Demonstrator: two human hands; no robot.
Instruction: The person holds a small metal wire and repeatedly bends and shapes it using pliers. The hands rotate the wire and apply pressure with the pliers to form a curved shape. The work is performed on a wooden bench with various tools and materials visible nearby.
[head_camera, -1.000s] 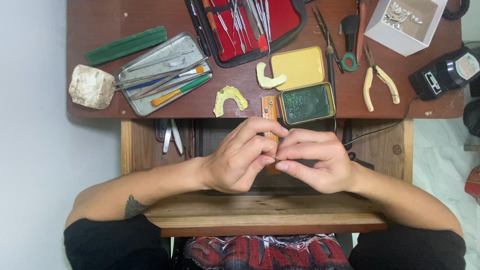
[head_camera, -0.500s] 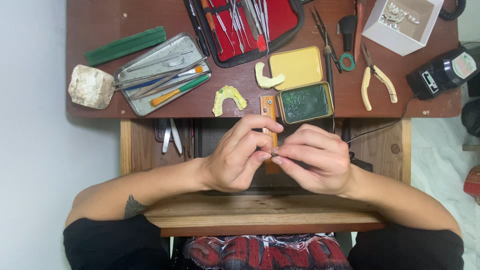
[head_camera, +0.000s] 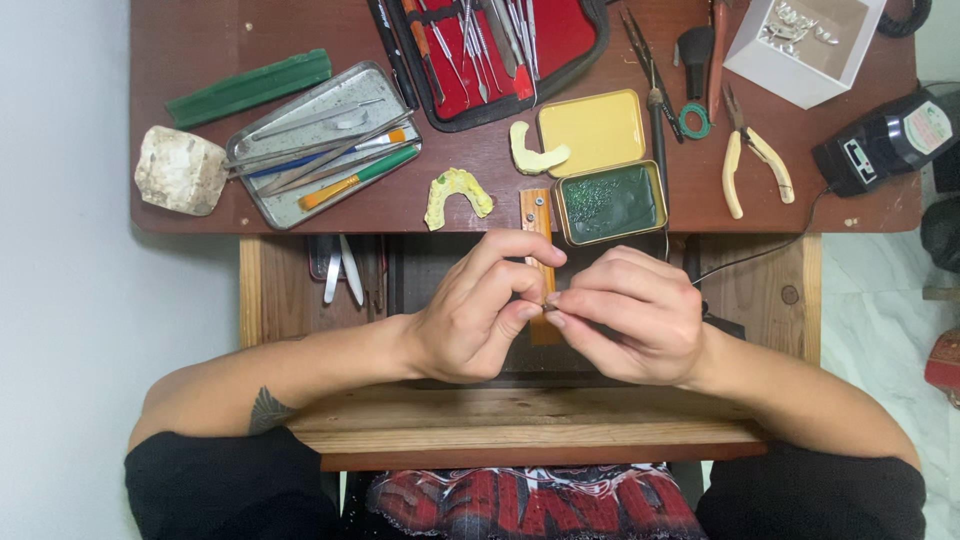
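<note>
Fingers (head_camera: 528, 312) of the left hand (head_camera: 470, 320) and the right hand (head_camera: 630, 320) are pressed tip to tip, pinching a tiny piece (head_camera: 547, 301) too small to identify, just over the narrow orange wooden bench pin (head_camera: 537, 212), whose long axis runs from the dark reddish wooden bench (head_camera: 200, 30) edge toward the person. Both hands hover past that front edge, above the open gap over a pale plank (head_camera: 520, 425). Close behind lie an open brass-coloured tin of green wax (head_camera: 610, 203), a yellowish arch-shaped dental cast (head_camera: 457, 193) and a grey metal tray of slim tools (head_camera: 322, 142).
</note>
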